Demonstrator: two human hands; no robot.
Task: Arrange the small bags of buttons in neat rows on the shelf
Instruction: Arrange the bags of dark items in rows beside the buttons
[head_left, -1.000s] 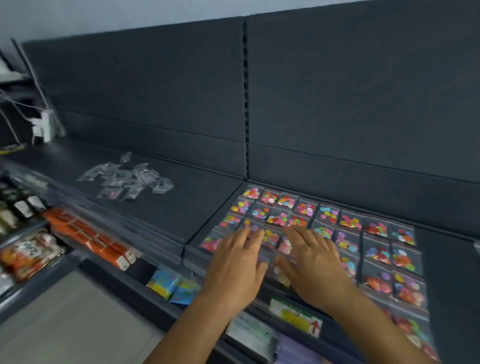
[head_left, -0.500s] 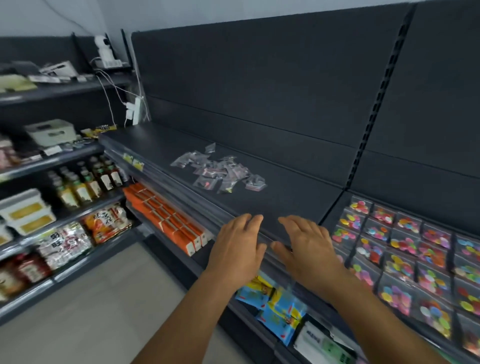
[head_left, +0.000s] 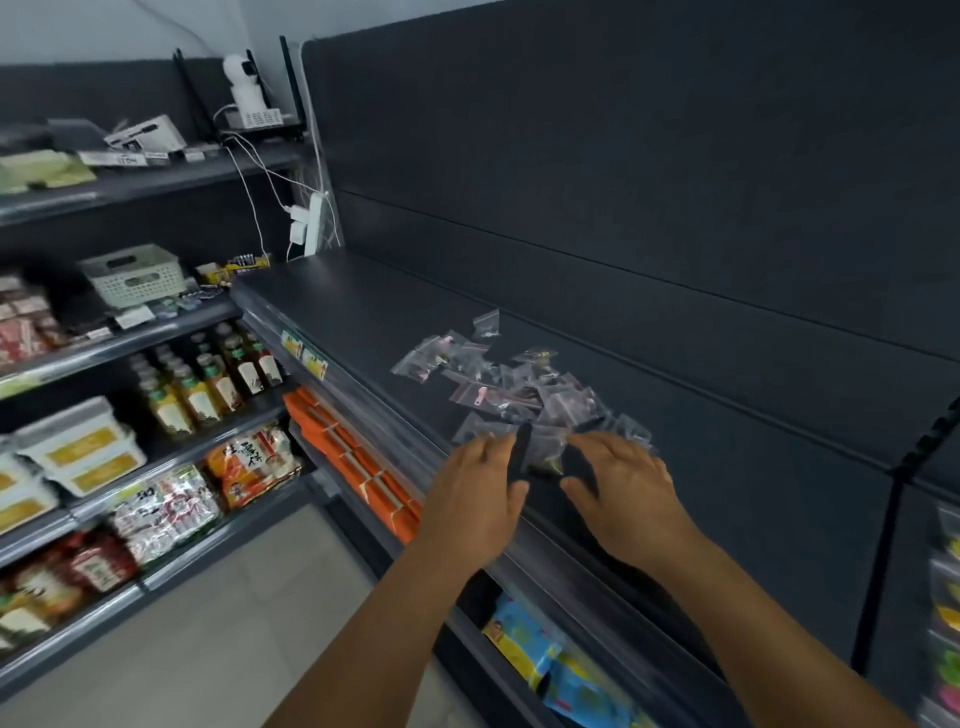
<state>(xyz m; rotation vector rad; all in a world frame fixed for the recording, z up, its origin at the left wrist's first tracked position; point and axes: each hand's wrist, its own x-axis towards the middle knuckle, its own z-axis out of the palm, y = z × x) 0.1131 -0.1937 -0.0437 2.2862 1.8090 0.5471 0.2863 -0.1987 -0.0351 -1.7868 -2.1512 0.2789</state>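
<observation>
A loose heap of small clear bags (head_left: 514, 387) with dark contents lies scattered on the dark shelf (head_left: 374, 317). My left hand (head_left: 475, 493) reaches over the shelf's front edge, fingers stretched toward the near end of the heap, holding nothing. My right hand (head_left: 626, 491) hovers beside it, fingers spread over the nearest bags, also holding nothing. At the far right edge, a few of the rowed bags of coloured buttons (head_left: 948, 613) show on the neighbouring shelf section.
The shelf's front rail (head_left: 571, 551) runs under my wrists. Below it sit orange packs (head_left: 363, 473) and blue packets (head_left: 545, 660). To the left stand shelves with bottles (head_left: 208, 384), tubs and snack bags. A power strip (head_left: 311, 223) hangs at the shelf's far corner.
Both hands left the rowed coloured-button bags and moved left to the loose heap of clear bags. My view turned left with them, so the rows slid to the right edge.
</observation>
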